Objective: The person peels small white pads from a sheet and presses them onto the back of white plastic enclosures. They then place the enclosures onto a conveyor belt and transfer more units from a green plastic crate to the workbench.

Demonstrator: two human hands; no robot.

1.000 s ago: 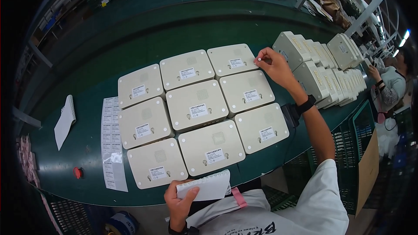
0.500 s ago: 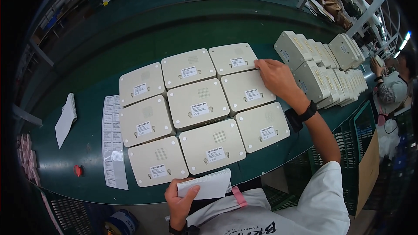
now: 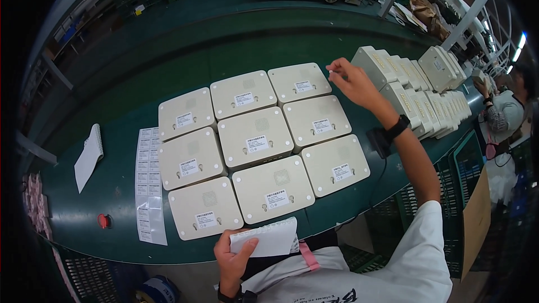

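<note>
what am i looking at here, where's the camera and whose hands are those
The camera sits on a person's head and looks down, so the picture bends at its edges. Both bare hands are that person's own. The left hand holds a white pad of labels near the body. The right hand is raised over the table, fingers pinched on something small and white. On the green table lie nine cream flat boxes in a grid, each with a label, and a label sheet beside them. More boxes stand at the right.

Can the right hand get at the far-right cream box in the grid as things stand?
Probably yes: the right hand hovers just beside that cream box, whose top lies bare with nothing between them.
</note>
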